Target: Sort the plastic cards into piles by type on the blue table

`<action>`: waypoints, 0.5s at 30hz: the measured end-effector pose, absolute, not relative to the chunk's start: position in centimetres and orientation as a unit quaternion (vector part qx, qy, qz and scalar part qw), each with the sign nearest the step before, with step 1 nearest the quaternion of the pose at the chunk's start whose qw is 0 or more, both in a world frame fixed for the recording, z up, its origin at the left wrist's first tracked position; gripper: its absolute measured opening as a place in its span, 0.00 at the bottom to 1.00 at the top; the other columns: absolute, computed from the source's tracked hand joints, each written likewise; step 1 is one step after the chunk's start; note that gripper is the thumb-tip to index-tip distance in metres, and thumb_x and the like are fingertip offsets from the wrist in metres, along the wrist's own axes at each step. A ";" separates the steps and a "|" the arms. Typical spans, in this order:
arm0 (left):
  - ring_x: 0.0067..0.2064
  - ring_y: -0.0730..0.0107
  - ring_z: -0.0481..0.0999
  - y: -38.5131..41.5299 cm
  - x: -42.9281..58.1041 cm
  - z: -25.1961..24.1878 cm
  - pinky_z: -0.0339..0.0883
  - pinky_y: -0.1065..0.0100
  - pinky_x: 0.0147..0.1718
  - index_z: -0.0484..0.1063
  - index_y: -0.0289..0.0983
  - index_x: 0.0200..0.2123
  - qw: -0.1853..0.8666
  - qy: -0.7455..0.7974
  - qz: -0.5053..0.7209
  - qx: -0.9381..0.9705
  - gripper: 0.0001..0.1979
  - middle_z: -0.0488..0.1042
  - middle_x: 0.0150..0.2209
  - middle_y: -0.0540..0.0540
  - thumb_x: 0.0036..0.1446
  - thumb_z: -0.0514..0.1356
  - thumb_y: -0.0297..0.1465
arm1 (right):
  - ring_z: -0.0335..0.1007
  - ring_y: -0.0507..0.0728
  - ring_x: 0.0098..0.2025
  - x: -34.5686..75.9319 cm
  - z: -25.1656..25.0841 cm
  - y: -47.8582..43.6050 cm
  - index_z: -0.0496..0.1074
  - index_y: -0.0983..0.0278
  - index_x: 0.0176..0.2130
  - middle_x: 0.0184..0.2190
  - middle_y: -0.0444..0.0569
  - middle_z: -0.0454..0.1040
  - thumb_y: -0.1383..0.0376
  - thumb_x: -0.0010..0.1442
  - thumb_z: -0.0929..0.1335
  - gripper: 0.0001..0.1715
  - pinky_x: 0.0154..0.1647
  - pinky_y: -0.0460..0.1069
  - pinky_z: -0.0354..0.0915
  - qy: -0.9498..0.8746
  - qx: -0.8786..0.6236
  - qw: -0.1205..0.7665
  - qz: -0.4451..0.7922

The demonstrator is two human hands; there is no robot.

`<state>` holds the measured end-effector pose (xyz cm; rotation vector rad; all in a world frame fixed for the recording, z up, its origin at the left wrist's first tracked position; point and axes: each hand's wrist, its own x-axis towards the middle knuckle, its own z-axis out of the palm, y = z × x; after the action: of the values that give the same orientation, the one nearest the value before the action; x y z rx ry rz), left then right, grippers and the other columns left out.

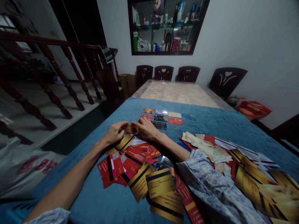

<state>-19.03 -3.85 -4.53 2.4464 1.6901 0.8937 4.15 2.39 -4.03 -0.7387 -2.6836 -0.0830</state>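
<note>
Between my left hand and my right hand is a gold-brown card, pinched by its two ends. Whether it is one card or a small stack I cannot tell. Right under my hands spreads a loose pile of red cards and gold cards, many with a black stripe. Just beyond my right hand, several cards lie apart in short rows, among them a black card, a red card and a gold card.
A blue cloth covers the near part of the table. More cards and paper sleeves are heaped at the right, beside my right forearm. A white plastic bag stands at the left. Dark chairs line the far wall.
</note>
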 end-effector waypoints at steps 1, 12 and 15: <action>0.42 0.62 0.79 -3.8 -19.0 -4.5 0.74 0.61 0.47 0.73 0.36 0.51 0.014 0.542 0.289 0.789 0.20 0.80 0.46 0.42 0.56 0.53 0.29 | 0.58 0.63 0.49 4.2 -4.0 2.4 0.64 0.61 0.66 0.49 0.58 0.67 0.68 0.63 0.66 0.33 0.45 0.54 0.58 -0.948 -0.261 0.180 -0.030; 0.47 0.59 0.73 -4.0 -18.6 -4.3 0.70 0.57 0.52 0.66 0.36 0.59 -0.024 0.524 0.254 0.813 0.25 0.72 0.46 0.41 0.59 0.58 0.31 | 0.57 0.66 0.53 4.2 -3.4 2.3 0.62 0.66 0.66 0.52 0.62 0.67 0.64 0.64 0.66 0.33 0.48 0.56 0.60 -0.942 -0.290 0.164 -0.042; 0.50 0.58 0.73 -3.9 -18.7 -4.5 0.69 0.56 0.54 0.65 0.37 0.61 -0.026 0.530 0.249 0.810 0.26 0.71 0.49 0.41 0.59 0.58 0.31 | 0.58 0.66 0.54 4.3 -3.3 2.3 0.64 0.67 0.64 0.53 0.62 0.68 0.60 0.65 0.66 0.31 0.50 0.57 0.60 -0.940 -0.294 0.165 -0.050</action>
<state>-18.72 -3.90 -4.47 2.5879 1.6936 0.7971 4.31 2.27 -3.28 -0.8378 -2.6793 -0.1439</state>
